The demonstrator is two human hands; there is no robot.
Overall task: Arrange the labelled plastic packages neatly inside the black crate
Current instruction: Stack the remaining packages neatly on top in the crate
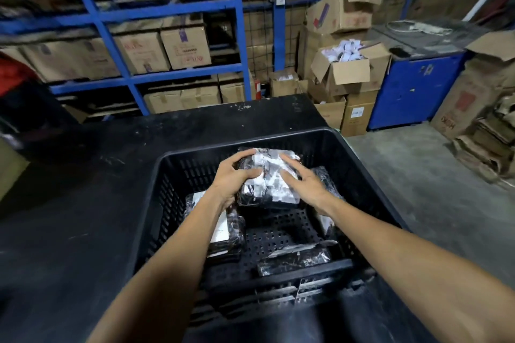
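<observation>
Warehouse, blue racking, stacked cardboard boxes

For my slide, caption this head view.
Both hands, left hand and right hand, settle a labelled package inside the black crate.

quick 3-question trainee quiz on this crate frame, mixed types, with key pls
1. True or false: the black crate sits on the concrete floor.
2. Which hand grips the far package at its edge: A left, B right?
3. Fill in: the package by the near wall lies ____ of the right forearm.

Key: 1 false, it sits on the dark table. 2 A; the right hand is spread over it. 3 left.
</observation>
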